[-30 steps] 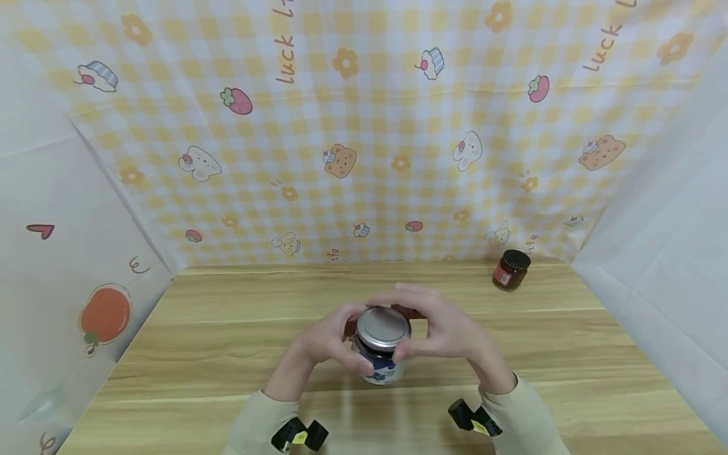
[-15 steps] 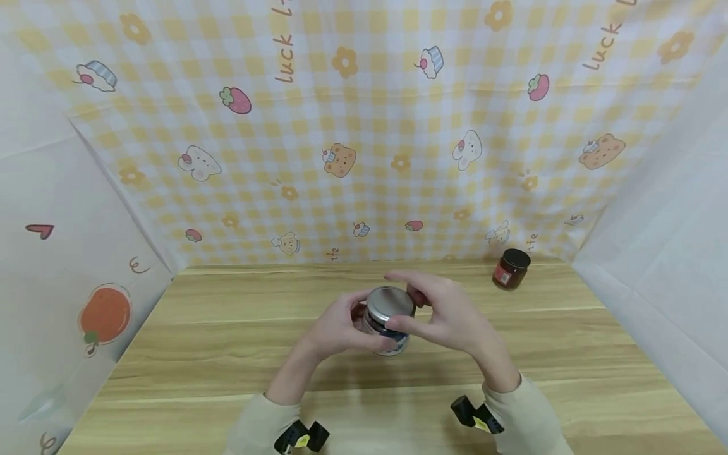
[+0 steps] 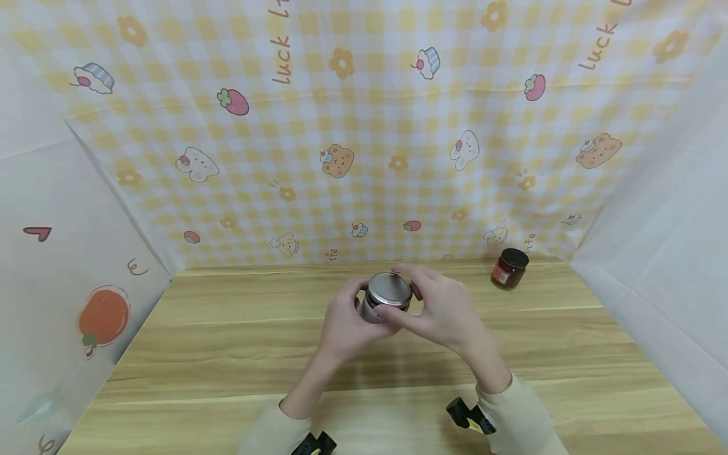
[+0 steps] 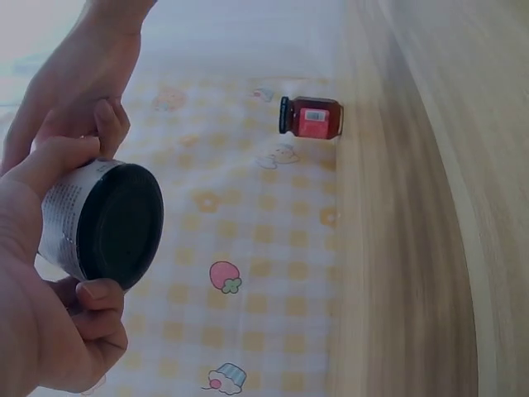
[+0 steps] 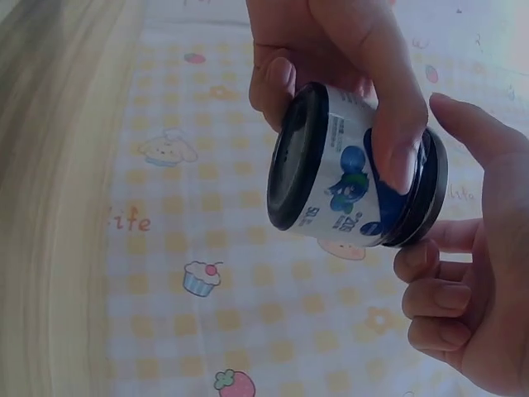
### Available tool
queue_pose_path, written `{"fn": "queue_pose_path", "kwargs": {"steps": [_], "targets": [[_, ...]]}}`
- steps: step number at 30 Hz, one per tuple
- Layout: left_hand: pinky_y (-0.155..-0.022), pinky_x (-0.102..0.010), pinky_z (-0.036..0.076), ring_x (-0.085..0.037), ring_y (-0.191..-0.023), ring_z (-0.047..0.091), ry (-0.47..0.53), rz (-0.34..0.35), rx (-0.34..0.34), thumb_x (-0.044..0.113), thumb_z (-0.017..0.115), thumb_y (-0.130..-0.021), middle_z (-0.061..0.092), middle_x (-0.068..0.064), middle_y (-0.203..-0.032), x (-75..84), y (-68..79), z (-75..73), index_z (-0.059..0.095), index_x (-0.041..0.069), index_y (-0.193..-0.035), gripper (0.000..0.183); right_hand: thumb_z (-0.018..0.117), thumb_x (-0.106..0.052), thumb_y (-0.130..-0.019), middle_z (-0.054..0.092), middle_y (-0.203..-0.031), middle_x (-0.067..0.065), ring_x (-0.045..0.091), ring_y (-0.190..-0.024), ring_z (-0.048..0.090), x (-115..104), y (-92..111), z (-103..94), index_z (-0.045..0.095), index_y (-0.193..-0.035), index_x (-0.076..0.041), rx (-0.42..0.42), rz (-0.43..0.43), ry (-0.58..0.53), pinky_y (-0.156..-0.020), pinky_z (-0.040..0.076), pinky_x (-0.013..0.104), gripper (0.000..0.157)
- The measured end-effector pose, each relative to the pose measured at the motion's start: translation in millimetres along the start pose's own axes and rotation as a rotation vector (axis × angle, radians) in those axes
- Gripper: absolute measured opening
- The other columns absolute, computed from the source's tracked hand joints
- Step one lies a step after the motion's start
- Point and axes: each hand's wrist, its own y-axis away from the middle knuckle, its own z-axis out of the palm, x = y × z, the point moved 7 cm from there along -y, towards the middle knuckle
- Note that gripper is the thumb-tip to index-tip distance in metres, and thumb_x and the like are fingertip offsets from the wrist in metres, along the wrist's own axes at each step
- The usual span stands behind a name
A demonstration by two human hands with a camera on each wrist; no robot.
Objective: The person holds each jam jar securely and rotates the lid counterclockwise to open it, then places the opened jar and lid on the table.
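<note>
A blueberry-label jar (image 5: 347, 186) with a silver lid (image 3: 390, 289) is held up over the wooden table, its dark base (image 4: 122, 225) facing the left wrist camera. My left hand (image 3: 348, 324) grips the jar's body, thumb across the label and fingers curled round the far side. At the lid, my right hand (image 3: 446, 309) has its thumb on the near edge and curled fingers at the right side. The right wrist view shows those right fingers (image 5: 417, 260) against the lid's rim.
A smaller dark-lidded jar with a red label (image 3: 509, 270) stands at the table's back right. The wooden table (image 3: 227, 341) meets a yellow checked cloth (image 3: 256, 189) behind, with white cloth walls on both sides.
Both hands have lifted the jar up and away from the body. The left hand has shifted lower round its body, and the right hand has stayed at the lid.
</note>
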Motion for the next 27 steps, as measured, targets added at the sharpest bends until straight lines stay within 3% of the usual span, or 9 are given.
{"fn": "queue_pose_path", "kwargs": {"steps": [5, 10, 18, 27], "targets": [[-0.071, -0.032, 0.051, -0.017, -0.09, 0.061, -0.093, 0.01, 0.053, 0.021, 0.092, -0.062, 0.065, 0.0, -0.105, 0.5, 1.1, 0.9, 0.068, 0.008, -0.115, 0.06, 0.051, -0.077, -0.089, 0.061, -0.083, -0.005, 0.007, -0.065, 0.051, 0.9, 0.1, 3.6, 0.066, -0.122, -0.012, 0.001, 0.029, 0.024, -0.052, 0.041, 0.024, 0.074], [-0.078, -0.038, 0.052, -0.018, -0.095, 0.062, -0.162, 0.021, 0.066, 0.025, 0.092, -0.061, 0.066, -0.001, -0.106, 1.8, 1.9, 1.8, 0.068, 0.009, -0.115, 0.061, 0.064, -0.068, -0.087, 0.062, -0.082, -0.005, 0.007, -0.064, 0.051, 4.2, 0.4, 5.5, 0.067, -0.117, -0.014, -0.012, 0.066, 0.029, -0.052, 0.041, 0.024, 0.062], [-0.077, -0.037, 0.052, -0.018, -0.097, 0.062, -0.173, 0.033, 0.042, 0.026, 0.092, -0.062, 0.066, 0.0, -0.108, 2.2, 2.4, 2.8, 0.067, 0.011, -0.117, 0.062, 0.075, -0.057, -0.082, 0.057, -0.076, -0.007, 0.008, -0.062, 0.05, 8.0, 0.1, 6.7, 0.067, -0.115, -0.016, -0.057, 0.094, 0.016, -0.051, 0.041, 0.025, 0.053], [-0.079, -0.037, 0.052, -0.019, -0.099, 0.061, -0.173, 0.036, 0.009, 0.029, 0.093, -0.064, 0.065, -0.001, -0.11, 1.0, 1.6, 4.0, 0.067, 0.011, -0.118, 0.063, 0.079, -0.054, -0.081, 0.054, -0.075, -0.009, 0.006, -0.063, 0.049, 12.3, 0.6, 7.8, 0.066, -0.113, -0.018, -0.119, 0.128, -0.016, -0.053, 0.042, 0.025, 0.05]]}}
